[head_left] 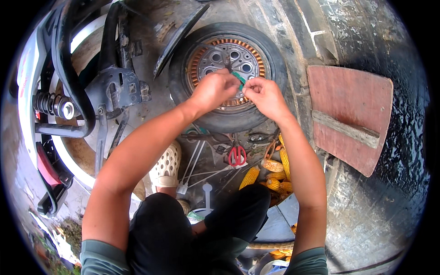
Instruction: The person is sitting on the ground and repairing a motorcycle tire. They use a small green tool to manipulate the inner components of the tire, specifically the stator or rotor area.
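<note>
A wheel with a black tire (183,55) lies flat on the ground in front of me. Inside its rim sits a motor stator with a ring of copper windings (261,65) round a grey metal hub. Over the hub, my left hand (214,90) is closed, its fingertips pinched at a small green strip (238,78). My right hand (267,97) pinches the lower end of the same strip from the other side. The fingers cover part of the strip, so its exact kind is unclear. A dark shaft or wire rises just beyond the left fingertips.
Red-handled scissors (237,156) lie nearer than the wheel, beside yellow corn cobs (275,176). A dark disc (178,41) leans left of the tire. A vehicle frame (68,91) stands at left, a reddish board (353,101) at right. My foot wears a cream clog (167,167).
</note>
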Motion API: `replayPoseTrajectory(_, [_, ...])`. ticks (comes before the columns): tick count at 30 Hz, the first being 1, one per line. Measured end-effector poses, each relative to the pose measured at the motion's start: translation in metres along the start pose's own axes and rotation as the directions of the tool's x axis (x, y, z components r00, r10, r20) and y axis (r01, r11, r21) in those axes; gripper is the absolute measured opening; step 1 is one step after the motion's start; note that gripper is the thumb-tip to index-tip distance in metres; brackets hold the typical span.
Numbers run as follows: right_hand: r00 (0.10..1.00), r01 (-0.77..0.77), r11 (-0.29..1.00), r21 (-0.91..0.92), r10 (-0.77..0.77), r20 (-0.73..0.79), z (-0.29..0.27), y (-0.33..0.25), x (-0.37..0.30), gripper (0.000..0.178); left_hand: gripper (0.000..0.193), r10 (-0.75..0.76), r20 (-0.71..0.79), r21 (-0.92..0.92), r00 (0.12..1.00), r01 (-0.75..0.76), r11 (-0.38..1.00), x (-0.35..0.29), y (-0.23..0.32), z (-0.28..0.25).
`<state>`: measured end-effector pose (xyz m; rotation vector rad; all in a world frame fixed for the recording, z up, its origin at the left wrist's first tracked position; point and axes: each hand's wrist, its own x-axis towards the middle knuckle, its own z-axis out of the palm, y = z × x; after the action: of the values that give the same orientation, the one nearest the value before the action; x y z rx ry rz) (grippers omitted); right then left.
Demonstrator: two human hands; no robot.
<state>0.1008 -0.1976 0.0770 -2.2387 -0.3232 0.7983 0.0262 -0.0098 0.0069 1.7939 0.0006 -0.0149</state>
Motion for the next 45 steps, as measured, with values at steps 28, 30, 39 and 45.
replayPoseTrajectory(28, [0.999, -0.026, 0.997, 0.071, 0.027, -0.023, 0.003, -0.009, 0.027, 0.031, 0.028, -0.079, 0.032, -0.177, 0.996, 0.084, 0.981, 0.000, -0.004, 0.001])
replayPoseTrajectory(30, [0.999, -0.035, 0.997, 0.075, 0.037, -0.028, 0.002, -0.004, 0.029, 0.029, 0.029, -0.165, 0.000, -0.182, 0.986, 0.162, 0.970, -0.001, 0.000, 0.005])
replayPoseTrajectory(39, [0.995, -0.064, 0.993, 0.100, 0.071, -0.074, -0.001, -0.006, 0.026, 0.026, 0.012, -0.281, -0.173, -0.188, 0.944, 0.248, 0.950, 0.003, 0.024, 0.006])
replayPoseTrajectory(45, [0.989, -0.112, 0.971, 0.210, 0.129, -0.070, -0.004, -0.007, 0.027, 0.024, 0.015, 0.001, -0.277, 0.047, 0.961, 0.013, 0.999, -0.002, 0.016, 0.017])
